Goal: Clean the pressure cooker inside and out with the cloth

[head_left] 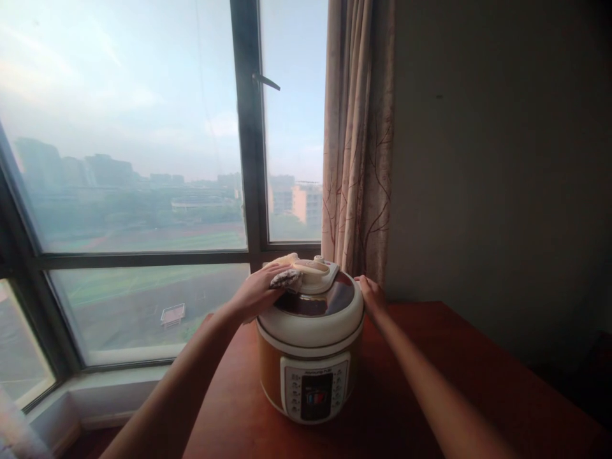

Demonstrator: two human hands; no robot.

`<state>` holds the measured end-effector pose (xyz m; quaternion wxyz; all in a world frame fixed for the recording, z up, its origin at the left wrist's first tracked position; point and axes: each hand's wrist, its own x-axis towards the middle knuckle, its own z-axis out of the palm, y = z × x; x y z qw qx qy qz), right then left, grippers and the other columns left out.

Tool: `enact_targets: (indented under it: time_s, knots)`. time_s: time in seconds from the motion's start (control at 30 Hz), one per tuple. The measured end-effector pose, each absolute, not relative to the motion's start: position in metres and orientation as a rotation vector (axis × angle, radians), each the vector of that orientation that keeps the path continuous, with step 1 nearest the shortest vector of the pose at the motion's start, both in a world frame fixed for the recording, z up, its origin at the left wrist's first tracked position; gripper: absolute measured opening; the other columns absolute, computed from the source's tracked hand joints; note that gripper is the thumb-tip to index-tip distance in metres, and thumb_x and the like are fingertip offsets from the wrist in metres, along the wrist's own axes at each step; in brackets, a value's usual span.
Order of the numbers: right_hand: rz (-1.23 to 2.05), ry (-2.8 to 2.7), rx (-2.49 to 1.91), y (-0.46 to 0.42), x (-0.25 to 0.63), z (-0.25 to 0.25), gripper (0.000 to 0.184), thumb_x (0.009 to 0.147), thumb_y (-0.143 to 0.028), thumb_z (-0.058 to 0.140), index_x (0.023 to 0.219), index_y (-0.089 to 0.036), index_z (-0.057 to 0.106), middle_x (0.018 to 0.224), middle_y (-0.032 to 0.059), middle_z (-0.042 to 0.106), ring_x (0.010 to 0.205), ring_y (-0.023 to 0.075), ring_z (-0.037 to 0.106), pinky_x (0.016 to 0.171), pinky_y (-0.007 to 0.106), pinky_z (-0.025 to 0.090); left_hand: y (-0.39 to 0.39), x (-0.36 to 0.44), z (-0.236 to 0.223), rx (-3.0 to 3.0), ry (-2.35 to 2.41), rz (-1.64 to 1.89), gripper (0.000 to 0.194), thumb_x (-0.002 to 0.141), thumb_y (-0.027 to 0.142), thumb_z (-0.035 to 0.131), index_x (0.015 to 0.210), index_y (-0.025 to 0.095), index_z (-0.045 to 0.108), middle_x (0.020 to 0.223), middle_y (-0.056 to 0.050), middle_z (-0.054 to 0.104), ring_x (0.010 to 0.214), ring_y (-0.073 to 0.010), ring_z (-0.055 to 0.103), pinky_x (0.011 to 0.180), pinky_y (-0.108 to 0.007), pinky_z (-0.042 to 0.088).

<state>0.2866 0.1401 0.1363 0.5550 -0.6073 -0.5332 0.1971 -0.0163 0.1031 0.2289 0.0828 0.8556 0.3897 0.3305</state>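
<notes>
An electric pressure cooker (310, 333), cream and orange-brown, stands upright with its lid on and its control panel (315, 390) facing me. My left hand (258, 292) presses a light patterned cloth (287, 279) against the left side of the lid, its fingers stretched over the fabric. Part of the cloth is hidden under the palm. On the opposite side, my right hand (371, 294) grips the rim of the lid, with its fingertips partly out of sight. Between the hands rise the lid handle (312, 268) and a small valve knob (319, 259).
The cooker rests on a reddish-brown wooden table (421, 370). Behind and to the left is a large window (143, 258) with a dark frame and a handle (266, 81). A patterned curtain (356, 140) hangs beside the dark wall (488, 178).
</notes>
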Motion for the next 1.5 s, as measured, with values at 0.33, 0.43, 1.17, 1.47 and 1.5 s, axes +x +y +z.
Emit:
enact_targets:
  time_s: [0.33, 0.43, 1.17, 1.47, 1.5]
  knots:
    - [0.51, -1.249, -1.385, 0.142, 0.286, 0.136, 0.063, 0.083, -0.061, 0.032, 0.091, -0.016, 0.075, 0.094, 0.0132, 0.077, 0.094, 0.0315, 0.068, 0.076, 0.037, 0.048, 0.024, -0.009, 0.176, 2.578, 1.252, 1.349, 0.053, 0.089, 0.042, 0.042, 0.14, 0.033, 0.056, 0.153, 0.001, 0.049, 0.147, -0.0318, 0.03, 0.121, -0.056, 0.018]
    - [0.517, -1.255, -1.376, 0.143, 0.287, 0.135, 0.064, 0.082, -0.063, 0.032, 0.091, -0.016, 0.074, 0.095, 0.0137, 0.076, 0.094, 0.032, 0.068, 0.078, 0.038, 0.047, -0.003, 0.013, 0.158, 2.681, 1.326, 1.384, 0.06, 0.086, 0.042, 0.042, 0.146, 0.035, 0.048, 0.158, 0.004, 0.04, 0.149, -0.0328, 0.024, 0.122, -0.059, 0.011]
    - [0.523, -1.281, -1.345, 0.143, 0.288, 0.134, 0.06, 0.082, -0.064, 0.037, 0.088, -0.018, 0.075, 0.093, 0.0124, 0.077, 0.095, 0.0329, 0.068, 0.081, 0.041, 0.049, -0.007, 0.033, 0.136, 2.924, 1.461, 1.403, 0.09, 0.077, 0.041, 0.062, 0.158, 0.028, 0.025, 0.161, -0.006, 0.036, 0.148, -0.0352, 0.027, 0.123, -0.053, 0.006]
    - [0.511, -1.285, -1.379, 0.139, 0.288, 0.136, 0.058, 0.084, -0.059, 0.035, 0.089, -0.019, 0.076, 0.092, 0.0108, 0.077, 0.097, 0.0318, 0.067, 0.081, 0.039, 0.049, 0.088, -0.02, 0.21, 2.233, 1.279, 1.281, 0.042, 0.085, 0.044, 0.052, 0.114, 0.02, 0.07, 0.123, -0.007, 0.071, 0.118, -0.0315, 0.06, 0.106, -0.045, 0.043]
    - [0.508, -1.287, -1.383, 0.139, 0.288, 0.137, 0.058, 0.084, -0.059, 0.035, 0.089, -0.019, 0.077, 0.093, 0.0106, 0.077, 0.097, 0.0317, 0.067, 0.081, 0.039, 0.048, 0.1, -0.018, 0.22, 2.124, 1.304, 1.222, 0.042, 0.083, 0.045, 0.054, 0.11, 0.018, 0.071, 0.113, -0.007, 0.074, 0.11, -0.0313, 0.063, 0.099, -0.044, 0.048]
